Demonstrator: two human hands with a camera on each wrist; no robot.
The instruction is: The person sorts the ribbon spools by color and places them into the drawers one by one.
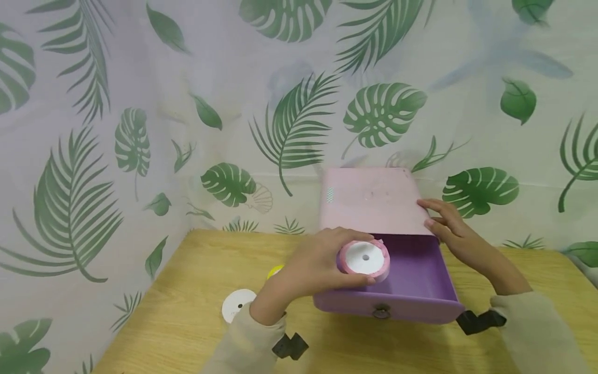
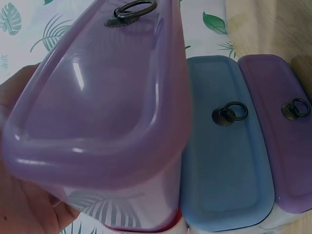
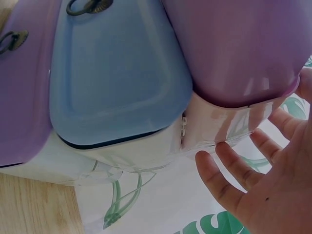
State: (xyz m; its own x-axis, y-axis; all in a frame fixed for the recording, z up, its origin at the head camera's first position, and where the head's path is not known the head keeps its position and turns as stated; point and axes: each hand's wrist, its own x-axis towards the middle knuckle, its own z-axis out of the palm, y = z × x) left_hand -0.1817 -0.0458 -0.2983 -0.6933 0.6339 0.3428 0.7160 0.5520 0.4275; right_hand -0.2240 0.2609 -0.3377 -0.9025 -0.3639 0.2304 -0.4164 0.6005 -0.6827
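In the head view, my left hand [image 1: 317, 262] grips a roll of pink ribbon [image 1: 364, 258] with a white spool face, thumb and fingers at its rim. It hangs over the pulled-out purple drawer [image 1: 416, 309] of a pale pink box [image 1: 369, 205]. At the box's right edge rests my right hand [image 1: 460, 236], its fingers loosely bent. The left wrist view shows a hand [image 2: 24, 195] beside a purple drawer front [image 2: 97, 107]; no roll shows there. In the right wrist view, spread fingers [image 3: 226, 180] lie near the pink casing [image 3: 219, 122] of a purple drawer.
A white spool [image 1: 238, 304] lies on the wooden table [image 1: 187, 291], partly behind the left sleeve. Something yellow [image 1: 275, 270] peeks out behind the left wrist. Both wrist views show a blue drawer front [image 2: 226, 146] beside purple ones. A leaf-print cloth [image 1: 224, 130] hangs behind.
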